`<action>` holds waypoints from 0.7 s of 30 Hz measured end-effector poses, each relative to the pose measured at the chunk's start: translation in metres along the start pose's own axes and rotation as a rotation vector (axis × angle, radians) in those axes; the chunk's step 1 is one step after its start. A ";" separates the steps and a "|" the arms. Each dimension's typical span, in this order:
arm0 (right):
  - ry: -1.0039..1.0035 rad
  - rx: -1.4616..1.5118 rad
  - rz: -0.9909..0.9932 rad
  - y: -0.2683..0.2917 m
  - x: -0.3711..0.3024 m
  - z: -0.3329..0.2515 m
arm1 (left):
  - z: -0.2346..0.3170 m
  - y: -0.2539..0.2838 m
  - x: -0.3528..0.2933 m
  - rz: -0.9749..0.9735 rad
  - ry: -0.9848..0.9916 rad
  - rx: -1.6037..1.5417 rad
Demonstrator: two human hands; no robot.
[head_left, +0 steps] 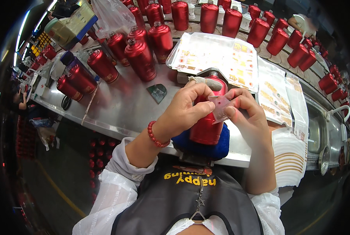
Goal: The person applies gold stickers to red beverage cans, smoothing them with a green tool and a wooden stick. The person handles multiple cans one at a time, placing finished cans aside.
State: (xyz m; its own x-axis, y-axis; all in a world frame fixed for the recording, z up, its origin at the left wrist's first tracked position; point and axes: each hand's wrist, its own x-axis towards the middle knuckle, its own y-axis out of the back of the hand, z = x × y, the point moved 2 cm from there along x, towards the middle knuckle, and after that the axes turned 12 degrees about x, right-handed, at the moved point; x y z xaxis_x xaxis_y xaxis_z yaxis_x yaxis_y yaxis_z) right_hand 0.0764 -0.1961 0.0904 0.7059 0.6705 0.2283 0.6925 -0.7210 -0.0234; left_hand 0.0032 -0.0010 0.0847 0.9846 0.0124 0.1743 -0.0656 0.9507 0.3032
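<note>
A small clear film piece (220,109) with a dark dot is stretched between my two hands. My left hand (190,102), a red bead bracelet at its wrist, pinches the film's left side; one of its fingers wears a pale finger cover (206,83). The film's right edge is pinched by my right hand (247,111). Just below them, a shiny red bottle (206,131) lies on a blue cloth pad (179,141), its neck pointing away from me. My hands and the film hide much of the bottle's upper part.
Sheets of gold and red decals (212,55) lie beyond my hands, with more decal sheets (277,98) to the right. Several red bottles (140,58) stand at the left, near a dark green flat scraper-like piece (157,93). A row of red bottles (231,21) lines a curved conveyor behind.
</note>
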 end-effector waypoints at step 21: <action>0.055 -0.005 0.243 0.021 0.000 0.018 | -0.015 -0.011 0.003 0.380 -0.312 0.808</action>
State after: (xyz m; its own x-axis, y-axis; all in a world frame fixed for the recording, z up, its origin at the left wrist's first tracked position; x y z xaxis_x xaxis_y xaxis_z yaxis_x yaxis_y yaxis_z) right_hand 0.0934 -0.2081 0.0722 0.8422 0.4669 0.2696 0.5027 -0.8608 -0.0795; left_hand 0.0097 -0.0066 0.0680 0.7941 0.0826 0.6022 -0.5806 0.3962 0.7113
